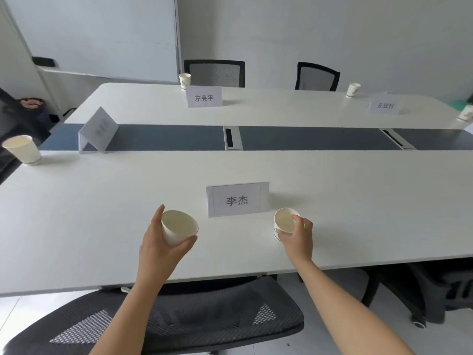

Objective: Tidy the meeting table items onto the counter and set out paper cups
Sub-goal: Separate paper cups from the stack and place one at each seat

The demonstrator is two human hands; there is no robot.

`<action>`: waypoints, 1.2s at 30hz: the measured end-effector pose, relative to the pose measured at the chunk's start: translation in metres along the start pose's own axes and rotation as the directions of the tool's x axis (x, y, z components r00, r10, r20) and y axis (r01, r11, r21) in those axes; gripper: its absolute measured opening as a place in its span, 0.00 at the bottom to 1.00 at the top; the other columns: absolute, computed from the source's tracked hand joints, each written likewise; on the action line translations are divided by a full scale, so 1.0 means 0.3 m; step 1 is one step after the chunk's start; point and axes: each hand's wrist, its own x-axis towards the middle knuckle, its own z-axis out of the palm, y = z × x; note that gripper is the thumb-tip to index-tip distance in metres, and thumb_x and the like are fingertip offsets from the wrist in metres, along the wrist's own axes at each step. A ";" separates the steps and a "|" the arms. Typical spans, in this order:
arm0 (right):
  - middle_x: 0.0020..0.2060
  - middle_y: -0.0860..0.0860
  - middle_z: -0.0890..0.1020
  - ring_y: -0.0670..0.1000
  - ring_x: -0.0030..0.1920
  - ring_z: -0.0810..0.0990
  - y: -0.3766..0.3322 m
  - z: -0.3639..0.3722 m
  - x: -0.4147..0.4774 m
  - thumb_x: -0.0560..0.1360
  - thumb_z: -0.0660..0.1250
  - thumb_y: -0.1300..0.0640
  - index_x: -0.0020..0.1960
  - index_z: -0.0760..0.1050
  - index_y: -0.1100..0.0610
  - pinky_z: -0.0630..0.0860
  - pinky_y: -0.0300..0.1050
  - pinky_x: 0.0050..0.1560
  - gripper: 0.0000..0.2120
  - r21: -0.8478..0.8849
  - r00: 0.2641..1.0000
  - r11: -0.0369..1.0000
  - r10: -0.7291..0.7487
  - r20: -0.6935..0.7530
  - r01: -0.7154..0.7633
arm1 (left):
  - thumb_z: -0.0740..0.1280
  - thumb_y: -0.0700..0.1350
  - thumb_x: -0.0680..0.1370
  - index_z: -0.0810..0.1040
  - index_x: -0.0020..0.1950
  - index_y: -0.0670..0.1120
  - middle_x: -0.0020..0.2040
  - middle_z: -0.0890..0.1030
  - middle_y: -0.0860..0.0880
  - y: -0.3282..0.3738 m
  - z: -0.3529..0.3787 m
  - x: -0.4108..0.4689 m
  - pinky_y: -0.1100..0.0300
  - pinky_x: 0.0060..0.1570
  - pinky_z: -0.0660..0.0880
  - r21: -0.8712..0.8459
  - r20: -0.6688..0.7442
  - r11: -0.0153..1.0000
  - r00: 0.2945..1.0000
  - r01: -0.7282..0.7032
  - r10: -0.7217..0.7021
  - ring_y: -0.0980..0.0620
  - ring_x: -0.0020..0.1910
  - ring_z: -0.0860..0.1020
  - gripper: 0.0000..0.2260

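My left hand [160,243] grips a white paper cup [179,228], tilted and lifted a little above the white meeting table [102,213]. My right hand [298,238] holds a second paper cup [282,222] by its rim and side; this one stands upright on the table just right of the near name card [238,199]. More paper cups stand around the table: one at the left end [23,149], one at the far side [184,81], another far right [353,89], and one cut off at the right edge [466,113].
Name cards stand at the far side [204,97], far right [384,106] and left on the dark centre strip [98,130]. Cable hatches [232,138] sit in the strip. A mesh chair [179,321] is below me; further chairs [214,73] line the far side.
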 end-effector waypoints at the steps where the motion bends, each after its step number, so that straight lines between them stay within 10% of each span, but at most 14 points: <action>1: 0.64 0.58 0.67 0.59 0.60 0.72 0.002 0.005 0.002 0.70 0.70 0.58 0.65 0.66 0.59 0.73 0.50 0.53 0.25 -0.026 1.000 1.000 -0.004 0.025 0.004 | 0.75 0.48 0.66 0.55 0.71 0.57 0.67 0.70 0.47 -0.002 0.000 0.000 0.41 0.62 0.69 0.001 -0.004 1.000 1.000 -0.001 0.001 0.44 0.64 0.70 0.40; 10: 0.69 0.62 0.60 0.62 0.66 0.63 -0.114 -0.023 -0.072 0.71 0.68 0.58 0.66 0.65 0.60 0.68 0.51 0.61 0.26 -0.075 0.999 0.997 -0.019 0.036 0.021 | 0.76 0.47 0.66 0.53 0.73 0.51 0.69 0.68 0.45 0.001 0.014 -0.010 0.43 0.64 0.68 0.011 0.055 0.997 0.995 -0.082 0.081 0.43 0.66 0.68 0.44; 16: 0.49 0.40 0.75 0.36 0.50 0.73 -0.349 -0.107 -0.322 0.75 0.63 0.58 0.56 0.75 0.55 0.69 0.33 0.56 0.10 0.277 0.917 0.943 -0.265 0.297 0.183 | 0.78 0.47 0.62 0.54 0.73 0.47 0.66 0.70 0.48 0.032 0.026 -0.056 0.49 0.65 0.65 0.036 0.165 0.963 0.952 -0.267 0.258 0.45 0.65 0.68 0.47; 21: 0.43 0.42 0.77 0.44 0.46 0.77 -0.386 -0.067 -0.438 0.74 0.64 0.59 0.57 0.73 0.54 0.74 0.29 0.46 0.11 0.355 0.951 0.935 -0.106 0.292 -0.004 | 0.65 0.64 0.56 0.57 0.72 0.49 0.54 0.62 0.69 0.049 0.026 -0.090 0.53 0.59 0.68 -0.031 0.228 0.893 0.867 -0.448 0.443 0.58 0.56 0.68 0.47; 24: 0.44 0.51 0.81 0.50 0.46 0.80 -0.377 -0.078 -0.482 0.74 0.64 0.60 0.54 0.74 0.53 0.80 0.43 0.44 0.09 0.377 0.965 0.925 -0.048 0.256 -0.054 | 0.66 0.64 0.58 0.56 0.67 0.56 0.55 0.64 0.67 0.044 0.031 -0.110 0.55 0.54 0.66 -0.072 0.261 0.821 0.784 -0.566 0.563 0.60 0.56 0.68 0.41; 28: 0.38 0.49 0.80 0.44 0.28 0.77 -0.338 -0.121 -0.536 0.73 0.63 0.64 0.43 0.74 0.48 0.74 0.36 0.27 0.11 0.442 0.989 0.895 -0.002 0.147 -0.063 | 0.61 0.75 0.59 0.56 0.66 0.54 0.56 0.65 0.67 0.058 0.044 -0.132 0.62 0.54 0.64 -0.121 0.359 0.761 0.686 -0.638 0.632 0.65 0.55 0.65 0.43; 36: 0.31 0.43 0.81 0.41 0.29 0.76 -0.207 -0.371 -0.616 0.72 0.60 0.71 0.38 0.76 0.50 0.73 0.31 0.27 0.17 0.589 0.997 0.805 0.079 0.018 -0.074 | 0.67 0.62 0.61 0.65 0.61 0.60 0.54 0.69 0.75 0.124 0.116 -0.229 0.68 0.55 0.65 -0.133 0.462 0.682 0.564 -0.719 0.685 0.73 0.57 0.66 0.29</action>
